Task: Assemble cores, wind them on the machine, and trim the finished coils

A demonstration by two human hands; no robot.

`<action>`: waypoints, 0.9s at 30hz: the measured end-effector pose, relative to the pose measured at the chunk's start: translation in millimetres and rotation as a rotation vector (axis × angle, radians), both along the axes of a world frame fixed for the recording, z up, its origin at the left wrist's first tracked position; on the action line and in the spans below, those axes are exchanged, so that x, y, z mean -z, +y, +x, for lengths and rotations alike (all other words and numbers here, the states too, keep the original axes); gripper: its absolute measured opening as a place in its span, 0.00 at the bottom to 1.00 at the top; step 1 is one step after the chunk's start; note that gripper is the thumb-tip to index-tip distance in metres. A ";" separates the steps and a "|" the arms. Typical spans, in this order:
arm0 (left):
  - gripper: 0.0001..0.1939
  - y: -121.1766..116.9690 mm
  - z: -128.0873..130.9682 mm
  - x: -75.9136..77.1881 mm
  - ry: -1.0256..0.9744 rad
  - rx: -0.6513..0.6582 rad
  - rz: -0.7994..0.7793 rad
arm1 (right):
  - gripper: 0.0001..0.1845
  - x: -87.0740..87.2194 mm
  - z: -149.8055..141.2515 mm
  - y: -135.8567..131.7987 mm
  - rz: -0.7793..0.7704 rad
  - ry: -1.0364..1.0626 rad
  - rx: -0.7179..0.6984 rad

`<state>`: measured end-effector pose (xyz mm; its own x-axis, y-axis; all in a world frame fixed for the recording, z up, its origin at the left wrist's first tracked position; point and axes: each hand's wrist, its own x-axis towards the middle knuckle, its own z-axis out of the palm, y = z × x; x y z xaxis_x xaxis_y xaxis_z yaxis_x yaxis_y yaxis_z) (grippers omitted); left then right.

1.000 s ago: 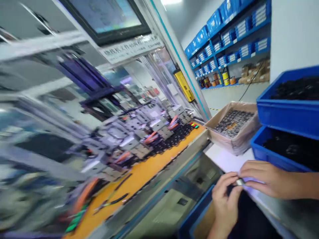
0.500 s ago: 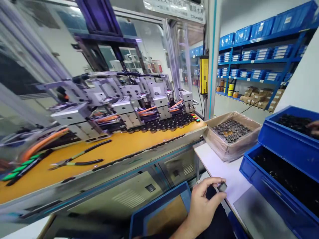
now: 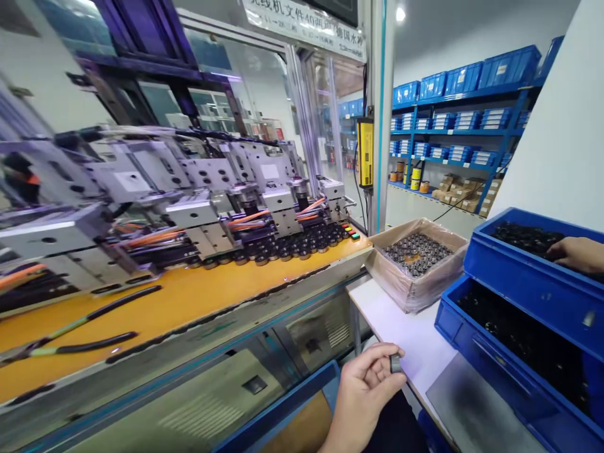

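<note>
Thumb and index finger of my left hand [image 3: 361, 393] pinch a small grey metal ring-like part [image 3: 395, 363], held up near the edge of the white table [image 3: 377, 308]. At the right edge my right hand [image 3: 578, 253] reaches into the upper blue bin [image 3: 533, 267], its fingers curled among small black parts [image 3: 526, 239]. What those fingertips grip, if anything, is hidden. A lower blue bin [image 3: 500, 362] under it holds more dark parts.
A plastic-lined cardboard box [image 3: 410, 292] of small metal rings stands on the white table. To the left is a machine bench [image 3: 207, 292] with clamping blocks, rows of dark round parts [image 3: 283, 248] and pliers [image 3: 85, 327]. A blue crate [image 3: 278, 402] sits below.
The view has turned rightward, so more of my right hand shows in the upper bin. My left hand still pinches the ring-like part, which is now turned differently.
</note>
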<state>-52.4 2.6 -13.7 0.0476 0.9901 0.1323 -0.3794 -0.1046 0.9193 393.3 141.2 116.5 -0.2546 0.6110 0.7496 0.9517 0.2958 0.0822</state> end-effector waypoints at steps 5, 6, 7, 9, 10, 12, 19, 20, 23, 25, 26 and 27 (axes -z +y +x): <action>0.16 -2.7 -6.7 -3.2 -0.046 -0.010 -0.046 | 0.19 -60.0 4.0 8.2 -0.191 -0.139 0.064; 0.16 -2.5 -6.8 -2.9 -0.063 -0.004 -0.049 | 0.15 -67.3 -10.8 2.9 -0.166 -0.145 0.052; 0.17 -2.1 -6.5 -2.2 -0.075 0.000 -0.049 | 0.12 -70.2 -31.0 -5.9 -0.137 -0.145 0.024; 0.18 -1.3 -5.0 -0.2 -0.078 0.000 -0.051 | 0.10 -61.4 -83.5 -32.1 -0.033 -0.079 -0.196; 0.18 -0.9 -3.9 0.5 -0.073 -0.003 -0.053 | 0.09 -50.1 -112.8 -47.2 -0.061 -0.039 -0.338; 0.18 -0.8 -1.6 -0.2 -0.048 -0.009 -0.063 | 0.09 -18.0 -168.7 -75.1 -0.144 0.025 -0.557; 0.17 -7.4 16.7 -22.0 0.107 -0.077 -0.005 | 0.05 74.0 -242.0 -115.2 -0.140 0.171 -0.973; 0.17 -7.7 20.9 -23.2 0.126 -0.083 0.009 | 0.05 77.3 -240.2 -115.8 -0.125 0.163 -0.985; 0.17 -7.2 31.6 -21.0 0.138 -0.098 0.042 | 0.04 78.5 -234.3 -113.7 -0.085 0.167 -1.010; 0.17 -6.9 36.0 -18.2 0.124 -0.105 0.060 | 0.04 77.6 -232.8 -111.9 -0.064 0.157 -1.019; 0.17 -6.9 37.3 -17.3 0.121 -0.105 0.066 | 0.04 77.5 -232.5 -111.5 -0.061 0.147 -1.019; 0.17 -7.2 38.0 -17.0 0.119 -0.104 0.075 | 0.04 77.6 -232.5 -111.5 -0.062 0.138 -1.018</action>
